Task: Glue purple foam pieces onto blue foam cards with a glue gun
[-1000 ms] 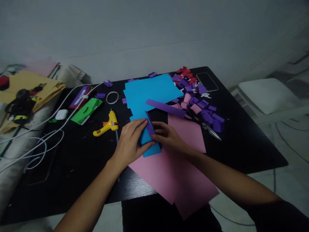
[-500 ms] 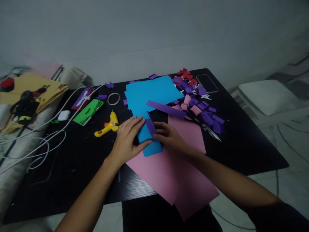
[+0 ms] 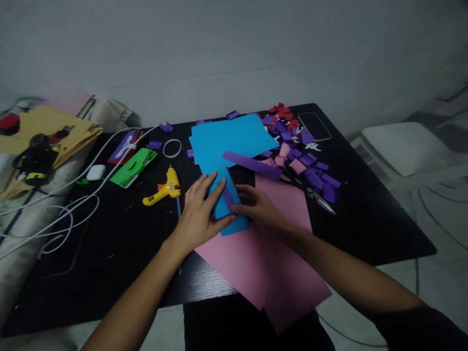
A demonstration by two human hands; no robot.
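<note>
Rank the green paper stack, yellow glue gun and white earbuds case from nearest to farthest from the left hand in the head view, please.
1. Yellow glue gun: just left of the left hand.
2. Green paper stack: farther left.
3. White earbuds case: farthest left.

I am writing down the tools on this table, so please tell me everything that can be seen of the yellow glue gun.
The yellow glue gun looks plastic, with an orange trigger and a small red switch on the handle. It lies on its side on the black table, nozzle toward the wall, left of the left hand. A greyish glue stick extends from its rear, partly hidden by the left forearm. No hand touches it.
</note>
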